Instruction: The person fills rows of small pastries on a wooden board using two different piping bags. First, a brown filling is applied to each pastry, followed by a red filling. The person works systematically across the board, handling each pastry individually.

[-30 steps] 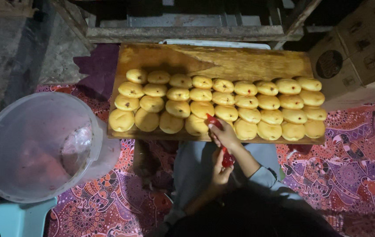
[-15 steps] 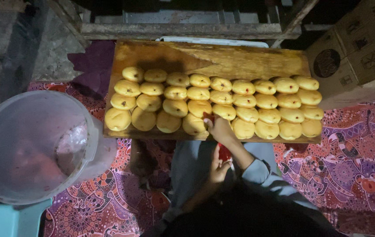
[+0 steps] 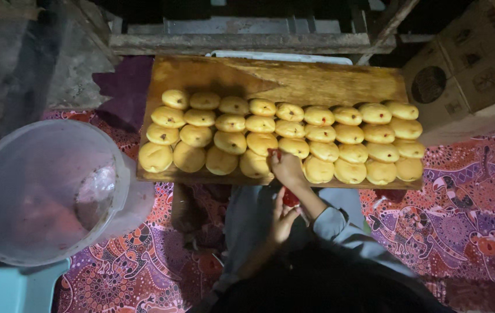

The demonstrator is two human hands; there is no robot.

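Four rows of yellow dough buns (image 3: 294, 136) are sitting on the wooden board (image 3: 294, 81), and the right hand (image 3: 287, 168) is pinching a red bit onto a front-row bun while the left hand (image 3: 282, 217) is cupping a red piece (image 3: 289, 199), best pressed gently, dead centre.

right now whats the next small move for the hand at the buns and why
Probably lower the right hand a touch and press the red bit onto the bun beneath it. Its fingertips sit just above that front-middle bun on the board, pinching something red, and several back-row buns carry red dots. The left hand holds a red thing close by.
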